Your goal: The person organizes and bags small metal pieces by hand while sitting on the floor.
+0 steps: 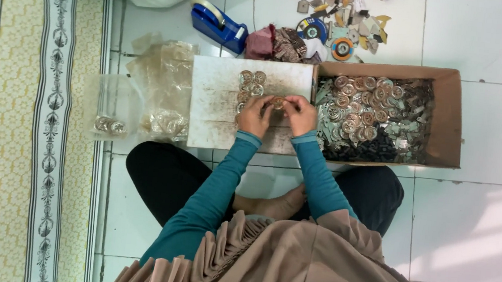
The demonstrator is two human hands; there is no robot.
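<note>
A small round metal piece (277,103) is held between both hands over a worn white board (219,88) laid on the tiled floor; the step in hand looks like assembling or fitting one such piece, judging by the pose. The left hand (255,116) is curled with its fingertips pinched on the piece's left edge, and the right hand (299,115) is likewise closed on its right edge; how tightly it is gripped cannot be told. Just beyond the hands, a short row of finished round pieces (251,84) is laid on the board. To the right, touching the board, an open brown cardboard box (449,118) is filled with more round pieces and dark and pale small parts. To the left, clear plastic bags (163,88) are heaped, some holding round pieces. At the far side a blue tape dispenser (216,25) stands beside a scatter of small cards and discs (337,26). The next move would seem to call for a steady pinch and a spot kept free in the row.
</note>
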